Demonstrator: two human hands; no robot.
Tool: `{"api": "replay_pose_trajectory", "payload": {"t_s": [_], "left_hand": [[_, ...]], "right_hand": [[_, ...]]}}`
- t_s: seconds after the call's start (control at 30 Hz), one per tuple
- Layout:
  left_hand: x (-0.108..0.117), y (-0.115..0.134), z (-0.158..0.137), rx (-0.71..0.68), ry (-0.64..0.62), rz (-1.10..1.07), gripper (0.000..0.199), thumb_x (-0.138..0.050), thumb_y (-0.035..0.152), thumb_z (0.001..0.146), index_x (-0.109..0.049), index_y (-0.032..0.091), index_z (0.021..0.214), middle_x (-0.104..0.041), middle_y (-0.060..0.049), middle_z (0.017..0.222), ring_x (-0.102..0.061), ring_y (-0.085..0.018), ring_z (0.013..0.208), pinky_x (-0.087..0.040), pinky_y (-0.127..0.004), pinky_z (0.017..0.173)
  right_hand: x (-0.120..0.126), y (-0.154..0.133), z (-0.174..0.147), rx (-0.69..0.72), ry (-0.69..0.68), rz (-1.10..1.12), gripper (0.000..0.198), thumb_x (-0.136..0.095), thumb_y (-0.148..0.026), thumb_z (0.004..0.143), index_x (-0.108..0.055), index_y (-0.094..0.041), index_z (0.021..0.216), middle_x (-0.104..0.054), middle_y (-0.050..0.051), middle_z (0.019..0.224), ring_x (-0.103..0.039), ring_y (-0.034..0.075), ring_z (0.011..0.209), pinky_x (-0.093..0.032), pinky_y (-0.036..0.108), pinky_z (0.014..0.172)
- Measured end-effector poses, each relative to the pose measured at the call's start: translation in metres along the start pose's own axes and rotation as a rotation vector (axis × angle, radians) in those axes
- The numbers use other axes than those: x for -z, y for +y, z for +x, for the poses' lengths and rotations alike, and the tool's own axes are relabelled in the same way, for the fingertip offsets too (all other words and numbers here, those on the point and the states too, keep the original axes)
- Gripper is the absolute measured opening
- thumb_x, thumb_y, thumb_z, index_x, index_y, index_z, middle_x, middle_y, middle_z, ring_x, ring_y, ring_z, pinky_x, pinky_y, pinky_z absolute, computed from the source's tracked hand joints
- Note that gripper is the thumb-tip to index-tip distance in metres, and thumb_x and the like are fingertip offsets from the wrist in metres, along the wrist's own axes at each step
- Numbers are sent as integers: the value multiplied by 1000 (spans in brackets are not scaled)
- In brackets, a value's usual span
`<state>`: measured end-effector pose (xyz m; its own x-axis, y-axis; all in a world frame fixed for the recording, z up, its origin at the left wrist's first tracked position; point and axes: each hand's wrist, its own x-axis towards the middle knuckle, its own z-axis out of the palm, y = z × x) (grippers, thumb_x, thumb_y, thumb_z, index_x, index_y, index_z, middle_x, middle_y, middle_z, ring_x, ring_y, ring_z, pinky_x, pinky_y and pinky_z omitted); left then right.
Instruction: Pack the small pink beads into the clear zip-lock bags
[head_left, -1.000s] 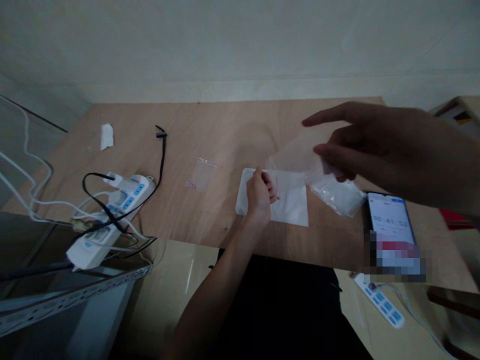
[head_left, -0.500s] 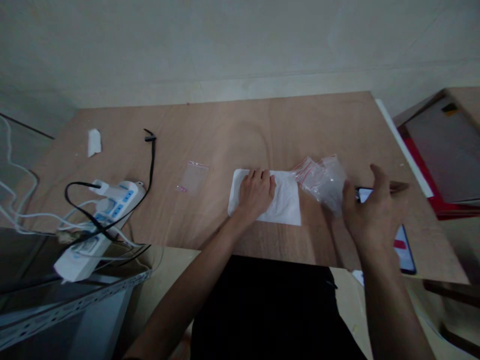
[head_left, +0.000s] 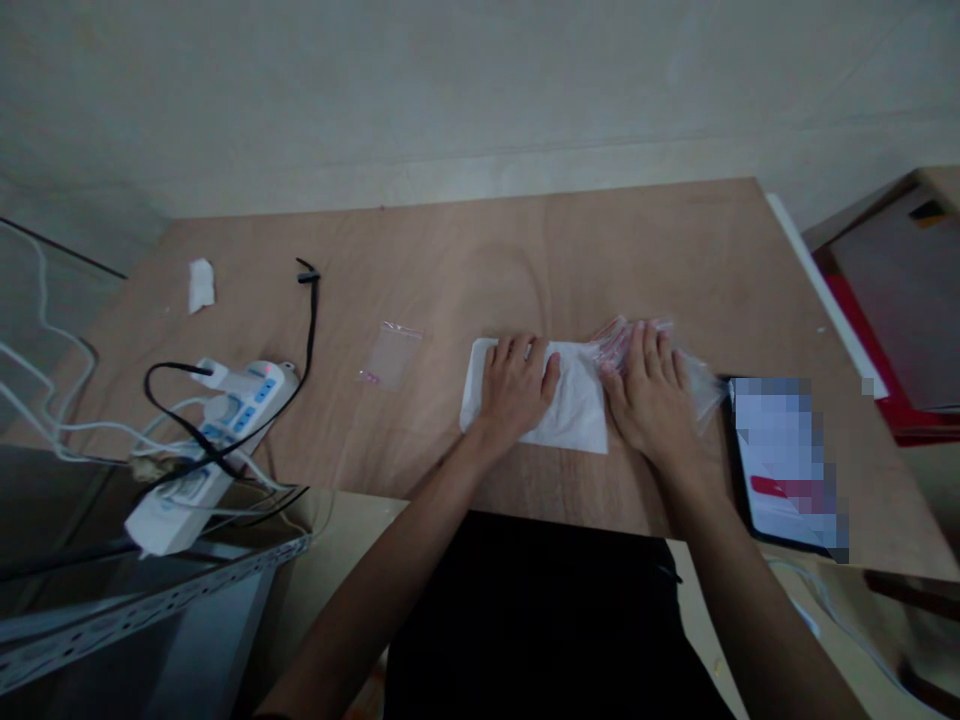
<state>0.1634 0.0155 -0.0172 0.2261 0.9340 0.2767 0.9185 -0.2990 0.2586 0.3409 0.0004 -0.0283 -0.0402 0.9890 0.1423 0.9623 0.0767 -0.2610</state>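
Observation:
My left hand (head_left: 514, 390) lies on a white sheet (head_left: 577, 405), paper or cloth, with its fingers stretched toward the far edge. To its right, my right hand (head_left: 652, 395) rests palm down over a small pile of clear zip bags (head_left: 701, 385) with red seal lines. Its fingers are extended, and it covers much of the pile, whose left end touches the sheet. Farther left, a single small clear zip bag (head_left: 392, 355) lies flat, with tiny pink bits at its lower left corner.
A tablet or phone (head_left: 784, 460), its screen blurred, lies right of my right hand. On the left are a white power strip (head_left: 255, 405) with tangled cables, a black cable (head_left: 311, 330) and a white scrap (head_left: 201, 285). A red-edged box (head_left: 900, 300) stands beyond the right edge.
My right hand has come down and left from above the screen device onto the zip bags, spreading flat over them. The device is now uncovered. My left hand stays on the white sheet.

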Motion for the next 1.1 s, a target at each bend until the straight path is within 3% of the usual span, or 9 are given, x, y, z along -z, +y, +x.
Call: {"api": "replay_pose_trajectory", "payload": {"t_s": [0.2,0.4,0.5,0.63,0.77,0.87,1.0,1.1], "left_hand": [[-1,-4,-2,-45,15,-93,36,-35,31,101,-61,12,117,-69,-12,122,-55,-26,124,-41,-43,106],[-1,-7,-3,-55,-35,-124,43,-34,14,98,-44,8,139,-61,-14,136,-51,-20,133,-32,-42,117],[-1,-7,-2,-56,-59,-116,40,-37,15,97,-50,9,135,-55,-14,143,-48,-22,136,-34,-41,117],[0,-7,-2,-68,-40,-117,37,-38,19,99,-58,10,128,-62,-14,136,-52,-23,133,-38,-42,115],[0,-8,-2,-91,-18,-127,40,-36,15,98,-52,11,135,-67,-13,129,-56,-20,128,-40,-41,114],[-1,-9,-2,-131,16,-137,43,-37,11,96,-48,12,138,-61,-12,137,-58,-17,126,-40,-39,115],[-3,-11,-3,-143,62,-119,40,-39,12,95,-54,15,132,-51,-12,147,-63,-18,118,-45,-36,108],[-2,-11,-2,-109,32,-116,36,-42,14,95,-59,17,126,-62,-12,135,-68,-19,106,-50,-37,100]], "right_hand": [[-2,4,-4,8,125,141,71,-29,-46,99,-18,-2,154,-19,24,160,-12,35,150,-19,61,117],[3,3,-6,-2,148,223,71,-29,-46,98,-23,-1,152,-18,25,160,-11,36,150,-19,60,117],[3,3,-5,-24,120,206,72,-29,-46,97,-27,4,149,-19,27,159,-12,37,150,-17,59,118],[1,5,-4,-43,122,201,70,-31,-44,96,-29,1,150,-22,25,160,-13,34,150,-19,57,119],[1,5,-4,-42,143,219,68,-30,-46,97,-34,-1,148,-24,25,159,-17,35,150,-21,57,118],[0,5,-5,-11,167,231,63,-31,-46,98,-37,-8,147,-25,21,160,-18,34,149,-24,60,116],[-2,6,-4,-5,201,235,58,-33,-42,98,-38,-12,147,-28,19,159,-21,34,149,-26,62,114],[-2,6,-4,-16,196,246,57,-34,-42,98,-40,-12,146,-28,18,159,-21,34,149,-25,62,115]]}}
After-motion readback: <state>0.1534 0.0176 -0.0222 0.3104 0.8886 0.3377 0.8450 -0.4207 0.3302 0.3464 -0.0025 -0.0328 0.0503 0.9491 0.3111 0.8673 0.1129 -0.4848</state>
